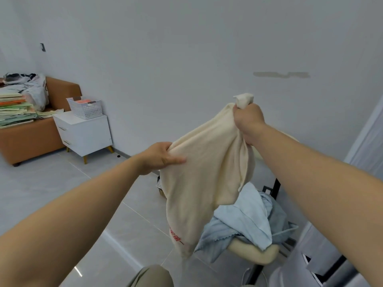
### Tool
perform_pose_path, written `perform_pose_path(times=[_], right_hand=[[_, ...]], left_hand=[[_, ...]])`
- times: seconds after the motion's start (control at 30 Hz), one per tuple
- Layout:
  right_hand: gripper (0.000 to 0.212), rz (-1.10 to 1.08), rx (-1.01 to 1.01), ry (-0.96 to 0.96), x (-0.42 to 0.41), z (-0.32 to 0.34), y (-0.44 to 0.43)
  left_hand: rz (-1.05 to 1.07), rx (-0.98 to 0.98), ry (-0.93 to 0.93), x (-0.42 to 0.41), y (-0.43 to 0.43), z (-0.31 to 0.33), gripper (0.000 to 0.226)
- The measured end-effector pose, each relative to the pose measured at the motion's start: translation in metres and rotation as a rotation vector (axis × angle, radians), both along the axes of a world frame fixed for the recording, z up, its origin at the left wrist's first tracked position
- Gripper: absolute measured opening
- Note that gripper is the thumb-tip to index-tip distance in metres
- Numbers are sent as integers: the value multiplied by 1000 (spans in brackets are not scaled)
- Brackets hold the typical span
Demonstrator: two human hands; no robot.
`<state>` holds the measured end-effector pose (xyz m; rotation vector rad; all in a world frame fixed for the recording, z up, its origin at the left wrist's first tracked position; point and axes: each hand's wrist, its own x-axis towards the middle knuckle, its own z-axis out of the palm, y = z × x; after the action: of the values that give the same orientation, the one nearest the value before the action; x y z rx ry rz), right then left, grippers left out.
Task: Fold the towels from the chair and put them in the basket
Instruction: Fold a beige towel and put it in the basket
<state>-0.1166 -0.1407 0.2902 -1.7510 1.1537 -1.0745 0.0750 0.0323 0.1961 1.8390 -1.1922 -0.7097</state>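
A cream towel [204,172] with red print near its lower end hangs in the air in front of me. My left hand [160,157] pinches its left edge. Higher up and to the right, my right hand [248,121] grips a bunched corner, with a tuft of cloth sticking out above the fist. Below the towel, pale blue towels [248,222] lie heaped on a chair [257,252] with a cream cushion and black frame. A white slotted basket [86,108] with something orange inside stands on a white bedside cabinet [83,133] at the far left.
A brown sofa [31,139] behind the cabinet carries stacked papers and bags. Grey tiled floor [62,187] stretches between me and the cabinet. A grey wall runs behind. At the right edge stands a pale door or appliance [331,255]. My knee shows at the bottom.
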Motion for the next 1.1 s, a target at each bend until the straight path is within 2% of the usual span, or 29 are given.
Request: perform_pose_path(times=[0.1,0.13,0.2,0.27,0.3,0.37,0.43,0.53,0.6,0.63,0.7,0.77,0.87,0.93,0.97,1.03,1.1], right_hand=[[41,-49,-26,20,-6,-3,-4],[46,-30,-43,44,-6,-6,-5],[72,90,-61,134,-6,-13,-2],[102,339,27,206,-7,-22,3],[103,467,69,263,-7,-27,6],[79,713,77,414,-5,-33,18],[57,806,-49,576,1,-43,31],[36,704,-198,658,9,-52,38],[24,632,-175,583,11,-52,36],[21,603,-122,505,10,-51,36],[20,532,-11,342,8,-49,32],[21,418,43,250,10,-47,22],[29,252,94,160,8,-45,7],[35,159,136,113,5,-45,-5],[36,120,156,102,2,-45,-10],[39,61,188,72,-4,-45,-22],[43,23,219,41,-9,-45,-32]], left_hand=[[3,199,-310,9,-2,-4,21],[37,201,-331,10,-2,-5,20],[98,158,-219,5,-3,-3,27],[111,96,-75,-5,-5,1,29],[89,59,-46,-7,-8,3,28],[11,-27,-25,-16,-11,11,21],[-74,-101,-1,-22,-14,17,15],[-128,-145,21,-24,-14,24,20],[-87,-65,-47,-18,-10,24,32],[-70,9,-140,-15,-8,22,32],[-27,135,-301,-11,-4,17,17],[24,178,-260,-8,-1,8,1],[62,159,-102,-1,2,-7,34],[95,123,-135,1,5,-12,53],[106,100,-184,2,8,-13,54],[96,73,-245,6,12,-14,42],[49,123,-345,12,16,-13,19]])
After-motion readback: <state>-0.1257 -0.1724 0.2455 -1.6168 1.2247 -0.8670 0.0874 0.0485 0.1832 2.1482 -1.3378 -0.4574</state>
